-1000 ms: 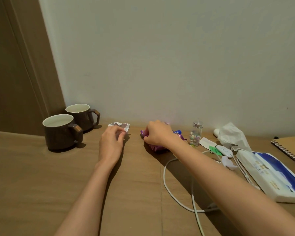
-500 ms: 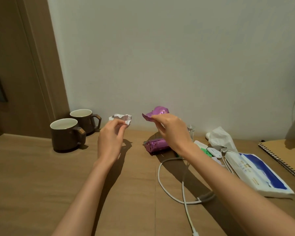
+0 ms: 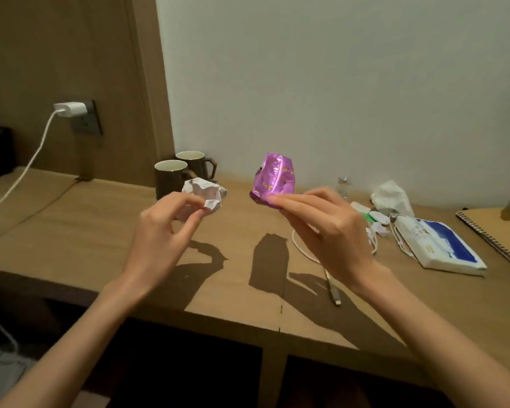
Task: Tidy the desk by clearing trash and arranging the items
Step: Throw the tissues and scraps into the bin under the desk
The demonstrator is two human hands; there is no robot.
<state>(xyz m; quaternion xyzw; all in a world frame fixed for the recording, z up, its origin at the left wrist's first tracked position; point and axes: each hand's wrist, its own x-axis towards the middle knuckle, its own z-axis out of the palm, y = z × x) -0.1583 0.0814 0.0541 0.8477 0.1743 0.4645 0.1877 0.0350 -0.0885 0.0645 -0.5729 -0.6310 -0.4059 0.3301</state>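
Left grip (image 3: 162, 231) pinches a crumpled white wrapper (image 3: 202, 191) between thumb and fingertips; right grip (image 3: 327, 231) pinches the bottom edge of a purple wrapper (image 3: 274, 179), which stands upright. Both wrappers are in the air above the counter (image 3: 71, 231), apart from each other. Two mugs (image 3: 171, 178) stand far behind the white wrapper, by the wall. To the right lie a cable (image 3: 304, 251), a tissue pack (image 3: 439, 245) and a notebook (image 3: 495, 231).

I count two mugs (image 3: 168, 181) (image 3: 199, 167), one purple wrapper (image 3: 274, 178), one white wrapper (image 3: 202, 191), one bottle (image 3: 343, 187), one tissue pack (image 3: 442, 245), one notebook (image 3: 498, 231).
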